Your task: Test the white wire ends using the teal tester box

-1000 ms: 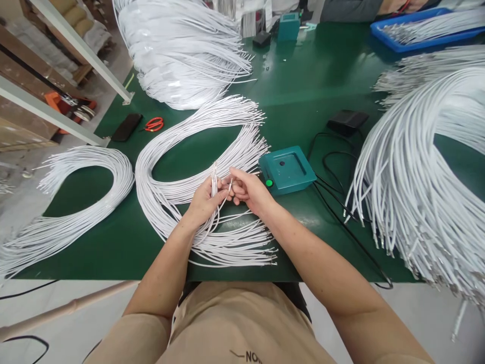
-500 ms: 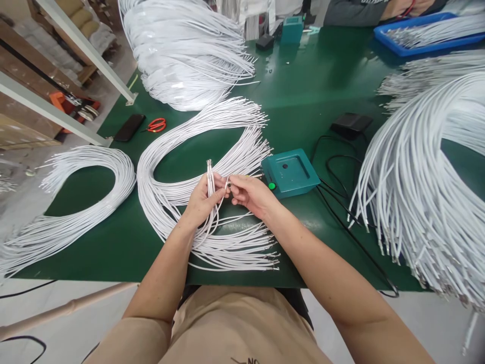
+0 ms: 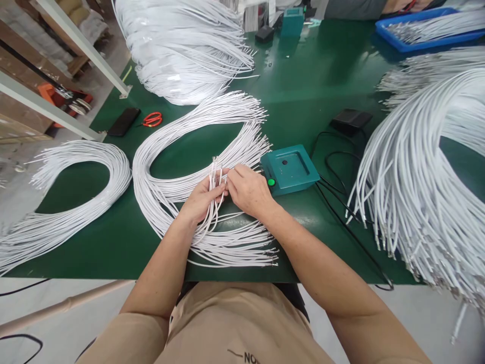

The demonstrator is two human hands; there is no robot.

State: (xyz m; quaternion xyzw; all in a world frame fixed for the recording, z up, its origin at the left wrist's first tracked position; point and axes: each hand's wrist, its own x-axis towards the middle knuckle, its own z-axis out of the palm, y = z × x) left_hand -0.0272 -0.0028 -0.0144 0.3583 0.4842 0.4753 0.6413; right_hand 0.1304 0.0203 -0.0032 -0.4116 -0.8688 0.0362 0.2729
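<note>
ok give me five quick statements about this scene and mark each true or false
1. The left hand holds several white cables. True.
2. The right hand presses the green button. False: the right hand is at the cable ends beside the left hand.
3. The blue tray has white strands in it. True.
4. The red-handled snips lie in the blue tray. False: the snips lie beside a dark flat object.
5. The teal device has a green button. True.

Box [image 3: 290, 169] between cable bundles [image 3: 178, 189] on table [image 3: 322, 86]
</note>
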